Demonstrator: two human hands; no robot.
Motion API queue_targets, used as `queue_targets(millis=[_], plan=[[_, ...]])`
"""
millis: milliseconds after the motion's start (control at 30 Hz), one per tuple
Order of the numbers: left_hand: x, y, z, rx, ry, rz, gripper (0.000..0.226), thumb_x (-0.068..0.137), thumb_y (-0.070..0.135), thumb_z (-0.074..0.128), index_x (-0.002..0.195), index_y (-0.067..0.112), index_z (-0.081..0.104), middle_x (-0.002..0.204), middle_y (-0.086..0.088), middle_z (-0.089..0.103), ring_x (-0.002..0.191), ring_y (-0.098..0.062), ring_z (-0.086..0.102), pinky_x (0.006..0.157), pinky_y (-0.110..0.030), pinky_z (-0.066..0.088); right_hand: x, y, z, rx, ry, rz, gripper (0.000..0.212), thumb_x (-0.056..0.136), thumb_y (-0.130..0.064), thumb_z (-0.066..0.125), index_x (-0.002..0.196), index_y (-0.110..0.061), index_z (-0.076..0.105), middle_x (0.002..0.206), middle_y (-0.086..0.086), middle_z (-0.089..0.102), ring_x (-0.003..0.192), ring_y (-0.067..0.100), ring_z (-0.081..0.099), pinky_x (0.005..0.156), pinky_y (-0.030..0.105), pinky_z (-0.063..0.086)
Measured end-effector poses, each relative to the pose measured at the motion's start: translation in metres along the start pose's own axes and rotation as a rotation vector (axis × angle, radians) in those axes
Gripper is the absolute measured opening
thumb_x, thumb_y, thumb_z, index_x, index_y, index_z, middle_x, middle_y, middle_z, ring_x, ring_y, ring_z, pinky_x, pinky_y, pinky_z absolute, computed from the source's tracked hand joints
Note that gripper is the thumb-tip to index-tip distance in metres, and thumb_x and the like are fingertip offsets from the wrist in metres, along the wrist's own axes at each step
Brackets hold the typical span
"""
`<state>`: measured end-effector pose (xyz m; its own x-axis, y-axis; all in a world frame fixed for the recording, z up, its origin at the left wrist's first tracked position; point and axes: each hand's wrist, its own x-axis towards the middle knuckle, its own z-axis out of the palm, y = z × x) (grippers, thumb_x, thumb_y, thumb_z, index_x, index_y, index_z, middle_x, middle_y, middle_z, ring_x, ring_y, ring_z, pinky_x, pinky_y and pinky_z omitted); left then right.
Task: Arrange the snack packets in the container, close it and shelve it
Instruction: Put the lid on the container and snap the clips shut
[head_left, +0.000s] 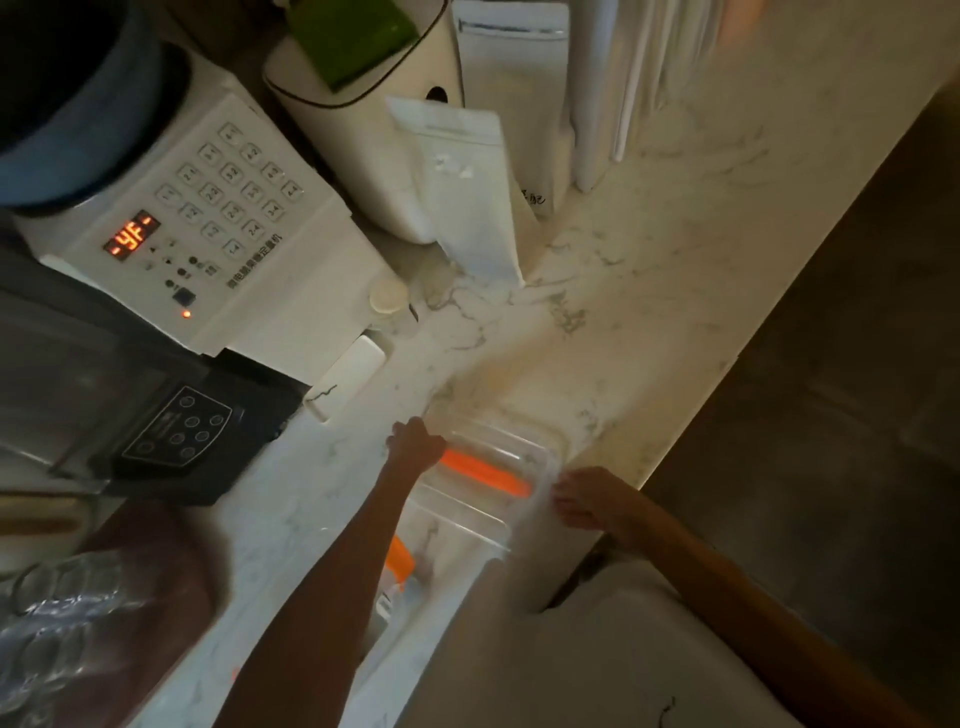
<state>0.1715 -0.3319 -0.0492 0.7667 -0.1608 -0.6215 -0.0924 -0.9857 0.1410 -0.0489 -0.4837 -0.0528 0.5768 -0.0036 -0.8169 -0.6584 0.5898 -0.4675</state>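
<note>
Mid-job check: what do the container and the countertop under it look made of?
Container: clear, glossy plastic, it seems; the counter's veining shows through its walls. The orange strip in it is opaque and too blurred to identify. Countertop: white, grey-veined stone with a polished sheen, either marble or an imitation; the look cannot settle which.

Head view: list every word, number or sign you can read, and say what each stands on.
"-4F-": red display on the white machine.
Keypad on that machine: number pairs such as "2-2", most blurred.
Chinese line beside the keypad: too blurred to read.
Rear white pouch: dark characters, partly hidden, unreadable.
Black panel: symbols, too small.
Clear container: none.
</note>
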Motion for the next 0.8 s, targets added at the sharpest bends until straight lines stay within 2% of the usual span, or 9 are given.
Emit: queue_targets(millis=[67, 133, 200, 267, 333, 400, 500, 667, 800], plan=[[0.000, -0.007, -0.004, -0.080, 0.022, 0.027, 0.052, 0.094, 0.011, 0.053, 0.145, 0.007, 0.041, 0.145, -0.021, 0.038, 0.137, -0.040, 0.038, 0.115, -0.044, 0.032, -0.001, -0.001, 0.000, -0.012, 0.071, -0.038, 0.011, 0.099, -0.002, 0.049, 0.102, -0.005, 0.059, 0.087, 0.011, 0.060, 0.078, 0.020, 0.060, 0.076, 0.030, 0.054], [-0.002, -0.012, -0.012, -0.182, 0.108, 0.092, 0.048, 0.094, 0.008, 0.056, 0.140, 0.008, 0.047, 0.139, -0.024, 0.045, 0.131, -0.040, 0.042, 0.113, -0.041, 0.030, 0.001, -0.008, 0.000, -0.072, 0.149, -0.077, 0.028, 0.098, -0.004, 0.051, 0.126, -0.003, 0.056, 0.114, 0.013, 0.057, 0.104, 0.026, 0.057, 0.102, 0.042, 0.050], [-0.011, -0.014, -0.025, -0.261, 0.230, 0.175, 0.041, 0.093, 0.004, 0.059, 0.133, 0.005, 0.053, 0.128, -0.026, 0.054, 0.124, -0.041, 0.048, 0.111, -0.040, 0.031, 0.002, -0.020, 0.005, -0.169, 0.203, -0.131, 0.041, 0.097, -0.003, 0.051, 0.139, -0.004, 0.049, 0.123, 0.010, 0.052, 0.111, 0.024, 0.052, 0.108, 0.045, 0.044], [-0.024, -0.020, -0.044, -0.358, 0.366, 0.236, 0.037, 0.092, 0.000, 0.061, 0.128, 0.004, 0.058, 0.121, -0.026, 0.059, 0.117, -0.041, 0.054, 0.109, -0.046, 0.039, 0.003, -0.036, 0.016, -0.199, 0.205, -0.201, 0.045, 0.098, -0.002, 0.050, 0.143, -0.006, 0.045, 0.123, 0.009, 0.051, 0.109, 0.023, 0.053, 0.103, 0.042, 0.047], [-0.039, -0.032, -0.062, -0.467, 0.494, 0.244, 0.035, 0.091, 0.000, 0.064, 0.126, 0.004, 0.062, 0.118, -0.025, 0.062, 0.112, -0.040, 0.059, 0.103, -0.052, 0.046, 0.005, -0.052, 0.035, -0.082, 0.175, -0.260, 0.041, 0.099, 0.001, 0.047, 0.140, -0.005, 0.046, 0.115, 0.013, 0.054, 0.094, 0.024, 0.058, 0.090, 0.039, 0.051], [-0.057, -0.055, -0.074, -0.582, 0.580, 0.205, 0.035, 0.092, 0.001, 0.064, 0.127, 0.005, 0.062, 0.120, -0.024, 0.063, 0.109, -0.037, 0.063, 0.099, -0.047, 0.052, 0.008, -0.065, 0.059, -0.075, 0.181, -0.325, 0.042, 0.096, 0.001, 0.054, 0.136, -0.010, 0.052, 0.104, 0.016, 0.059, 0.087, 0.024, 0.059, 0.091, 0.044, 0.053], [-0.090, -0.104, -0.078, -0.710, 0.678, 0.070, 0.037, 0.094, 0.007, 0.065, 0.131, 0.010, 0.061, 0.122, -0.019, 0.064, 0.102, -0.031, 0.065, 0.088, -0.033, 0.052, 0.015, -0.075, 0.097, -0.268, 0.108, -0.454, 0.042, 0.093, -0.005, 0.063, 0.133, -0.017, 0.059, 0.099, 0.008, 0.060, 0.093, 0.019, 0.060, 0.089, 0.037, 0.054], [-0.153, -0.194, -0.054, -0.874, 0.759, -0.170, 0.038, 0.093, 0.016, 0.071, 0.129, 0.006, 0.065, 0.111, -0.018, 0.073, 0.090, -0.029, 0.071, 0.080, -0.032, 0.053, 0.018, -0.069, 0.171, -0.590, -0.067, -0.558, 0.035, 0.092, -0.024, 0.066, 0.125, -0.039, 0.062, 0.094, -0.005, 0.062, 0.088, 0.008, 0.061, 0.074, 0.024, 0.049], [-0.198, -0.247, -0.021, -0.950, 0.793, -0.292, 0.040, 0.093, 0.022, 0.071, 0.130, 0.006, 0.067, 0.100, -0.017, 0.077, 0.091, -0.033, 0.074, 0.075, -0.029, 0.050, 0.013, -0.044, 0.219, -0.727, -0.189, -0.546, 0.034, 0.093, -0.027, 0.065, 0.123, -0.039, 0.060, 0.082, -0.002, 0.059, 0.072, 0.009, 0.058, 0.067, 0.020, 0.048]])
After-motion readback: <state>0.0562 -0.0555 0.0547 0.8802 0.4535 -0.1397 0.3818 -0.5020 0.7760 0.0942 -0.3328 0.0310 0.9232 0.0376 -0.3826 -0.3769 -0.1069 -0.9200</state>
